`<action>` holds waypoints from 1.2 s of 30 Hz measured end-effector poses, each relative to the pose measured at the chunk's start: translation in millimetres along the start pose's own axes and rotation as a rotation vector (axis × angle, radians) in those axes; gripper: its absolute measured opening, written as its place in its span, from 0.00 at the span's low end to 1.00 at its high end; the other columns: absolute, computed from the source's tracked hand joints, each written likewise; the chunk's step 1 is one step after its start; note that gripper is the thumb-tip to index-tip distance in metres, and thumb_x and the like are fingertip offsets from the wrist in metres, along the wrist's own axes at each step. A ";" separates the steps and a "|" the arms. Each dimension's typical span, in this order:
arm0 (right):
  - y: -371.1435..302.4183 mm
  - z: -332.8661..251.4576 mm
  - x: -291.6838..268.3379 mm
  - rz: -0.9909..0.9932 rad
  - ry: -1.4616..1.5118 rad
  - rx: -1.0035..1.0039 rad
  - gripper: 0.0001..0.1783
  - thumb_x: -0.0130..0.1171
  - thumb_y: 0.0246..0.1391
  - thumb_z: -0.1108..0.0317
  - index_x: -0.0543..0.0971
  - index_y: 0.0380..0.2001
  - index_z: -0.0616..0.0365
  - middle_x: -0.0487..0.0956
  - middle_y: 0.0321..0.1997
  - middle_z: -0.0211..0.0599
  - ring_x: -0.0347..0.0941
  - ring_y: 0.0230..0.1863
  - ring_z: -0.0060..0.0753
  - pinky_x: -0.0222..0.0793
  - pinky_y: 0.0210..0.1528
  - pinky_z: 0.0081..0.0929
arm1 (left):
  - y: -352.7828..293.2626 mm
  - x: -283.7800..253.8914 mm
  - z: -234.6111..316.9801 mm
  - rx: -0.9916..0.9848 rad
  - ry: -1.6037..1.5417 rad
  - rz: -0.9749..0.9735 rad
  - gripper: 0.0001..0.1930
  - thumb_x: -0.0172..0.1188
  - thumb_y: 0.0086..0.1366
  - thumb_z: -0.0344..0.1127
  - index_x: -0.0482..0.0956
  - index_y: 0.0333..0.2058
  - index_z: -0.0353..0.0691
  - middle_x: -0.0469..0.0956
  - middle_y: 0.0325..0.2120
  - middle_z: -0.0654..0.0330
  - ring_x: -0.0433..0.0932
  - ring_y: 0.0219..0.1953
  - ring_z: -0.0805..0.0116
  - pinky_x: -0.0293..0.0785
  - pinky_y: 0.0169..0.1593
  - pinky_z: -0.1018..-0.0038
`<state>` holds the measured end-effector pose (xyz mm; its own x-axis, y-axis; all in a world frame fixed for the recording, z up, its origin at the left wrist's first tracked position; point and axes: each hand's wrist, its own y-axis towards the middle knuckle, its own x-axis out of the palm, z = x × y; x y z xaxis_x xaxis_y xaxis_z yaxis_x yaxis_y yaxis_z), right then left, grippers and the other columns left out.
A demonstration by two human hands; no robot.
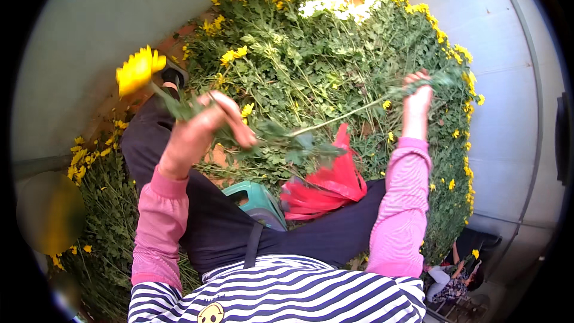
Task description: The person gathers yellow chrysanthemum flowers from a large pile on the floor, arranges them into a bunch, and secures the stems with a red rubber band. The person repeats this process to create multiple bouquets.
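My left hand [209, 121] is closed around the upper stem of a yellow chrysanthemum [136, 72], whose bloom points up and to the left. Its leafy stem stretches to the right across my lap. At the other end my right hand [417, 93], slightly smeared by motion, closes on the stem among blurred green leaves. Under the stem, between my legs, lies a crumpled red plastic bag [335, 185]. Left of the bag sits a green and grey plastic object with an opening [254, 200], partly hidden by my legs.
A large heap of cut chrysanthemums [311, 78] fills the area ahead and to the right, with several white blooms [335, 5] at the far end. More yellow flowers [84, 161] lie at the left. Pale walls [490, 54] enclose both sides. Another person [451, 284] is at lower right.
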<state>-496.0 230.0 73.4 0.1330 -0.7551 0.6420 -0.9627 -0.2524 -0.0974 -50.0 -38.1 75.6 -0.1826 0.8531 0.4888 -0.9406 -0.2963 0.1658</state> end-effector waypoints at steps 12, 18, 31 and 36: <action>-108.3 43.9 119.6 -0.617 -1.510 -0.653 0.17 0.43 0.67 0.53 0.79 0.43 0.49 0.70 0.21 0.24 0.56 0.17 0.18 0.52 0.20 0.22 | -1.7 -71.3 -31.4 0.073 -0.537 0.490 0.21 0.46 0.71 0.46 0.64 0.57 0.42 0.71 0.47 0.51 0.74 0.45 0.62 0.75 0.37 0.72; -242.9 214.4 84.0 -0.970 -1.341 -0.099 0.09 0.53 0.61 0.70 0.77 0.43 0.59 0.76 0.23 0.46 0.71 0.21 0.37 0.67 0.27 0.32 | 2.3 -55.6 -42.4 0.160 -0.549 0.411 0.30 0.43 0.70 0.54 0.54 0.65 0.47 0.66 0.59 0.52 0.66 0.61 0.56 0.63 0.62 0.57; -223.6 306.0 -61.3 -0.922 -2.118 0.431 0.30 0.57 0.54 0.49 0.71 0.55 0.54 0.78 0.52 0.42 0.72 0.53 0.49 0.68 0.54 0.42 | -67.7 -58.3 -15.5 -0.004 -0.467 1.146 0.20 0.43 0.71 0.55 0.70 0.35 0.43 0.58 0.14 0.70 0.55 0.15 0.77 0.54 0.22 0.77; -239.3 324.4 -80.5 -0.733 -1.469 0.503 0.16 0.59 0.55 0.54 0.82 0.33 0.56 0.81 0.30 0.43 0.78 0.36 0.45 0.72 0.41 0.37 | -60.3 -60.5 -20.1 -0.096 -0.496 1.091 0.14 0.47 0.71 0.49 0.68 0.32 0.47 0.58 0.13 0.69 0.56 0.15 0.75 0.56 0.23 0.75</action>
<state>-199.8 154.9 -201.6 0.8424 -0.2101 -0.4962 -0.4820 -0.7055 -0.5196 12.0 -63.2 18.8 -0.7861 -0.0917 0.6113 -0.3801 -0.7082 -0.5950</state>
